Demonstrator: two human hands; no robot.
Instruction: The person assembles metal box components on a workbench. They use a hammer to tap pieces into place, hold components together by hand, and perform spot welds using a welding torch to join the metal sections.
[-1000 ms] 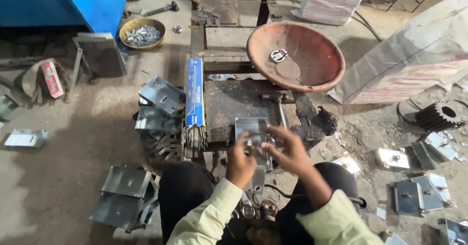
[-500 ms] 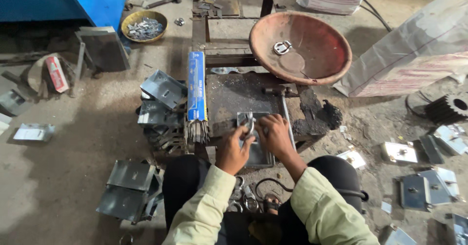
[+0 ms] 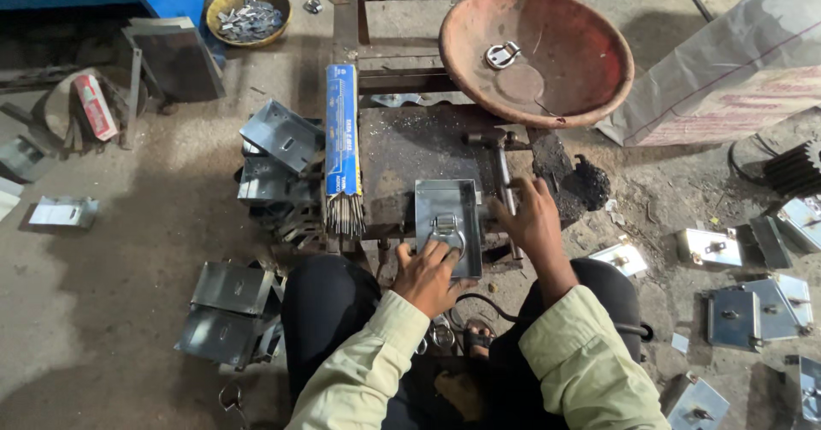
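Observation:
A grey sheet-metal tray part [image 3: 447, 210] with a wire ring handle lies on the dark steel work plate [image 3: 410, 152] in front of me. My left hand [image 3: 425, 276] rests on its near end, fingers spread over the ring. My right hand [image 3: 532, 218] wraps the handle of a hammer [image 3: 500, 167] lying just right of the tray. A blue box of welding rods [image 3: 341, 144] lies along the plate's left edge, rod tips sticking out toward me.
A rusty round bowl [image 3: 537, 41] holding one ring latch sits at the far right of the plate. Stacked metal trays lie left [image 3: 278, 152] and lower left [image 3: 227, 306], finished ones on the right floor [image 3: 744, 310]. A yellow bowl of small parts [image 3: 248, 15] stands far left.
Both hands held the tray together before. Now the tray lies flat under my left hand, and my right hand has moved right onto the hammer handle.

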